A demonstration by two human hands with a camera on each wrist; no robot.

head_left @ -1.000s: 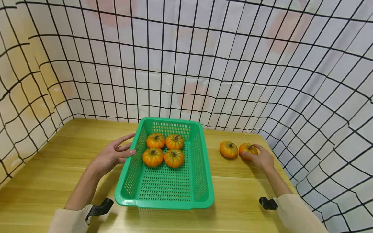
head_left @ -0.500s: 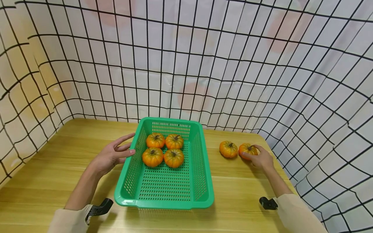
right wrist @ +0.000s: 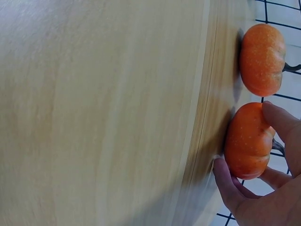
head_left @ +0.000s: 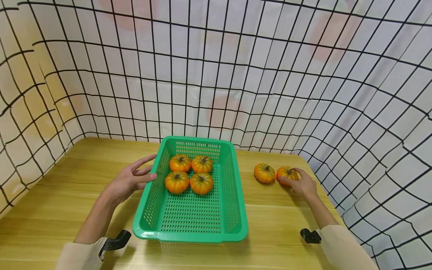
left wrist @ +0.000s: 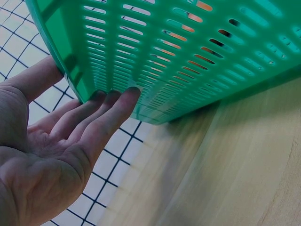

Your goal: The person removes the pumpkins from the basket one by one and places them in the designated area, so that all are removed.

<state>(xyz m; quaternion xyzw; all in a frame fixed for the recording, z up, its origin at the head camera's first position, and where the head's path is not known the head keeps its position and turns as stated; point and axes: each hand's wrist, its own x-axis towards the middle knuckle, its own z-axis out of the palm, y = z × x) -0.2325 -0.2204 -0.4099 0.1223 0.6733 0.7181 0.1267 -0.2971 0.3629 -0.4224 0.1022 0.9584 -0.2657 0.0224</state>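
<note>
At the table [head_left: 273, 228], hands [head_left: 126, 183] [head_left: 305, 184] unmoved, left touching basket [head_left: 190, 237], right holding pumpkin [head_left: 285, 172]

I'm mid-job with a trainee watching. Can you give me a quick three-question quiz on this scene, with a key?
1. How many small, round, ribbed orange pumpkins are in the green perforated plastic basket?
2. True or false: the left hand holds a pumpkin.
3. On the light wooden table, which pumpkin does the right hand grip? a) the pumpkin nearer the basket; b) the pumpkin farther from the basket.

Key: 1. Four. 2. False; it touches the basket's side. 3. b.
</note>
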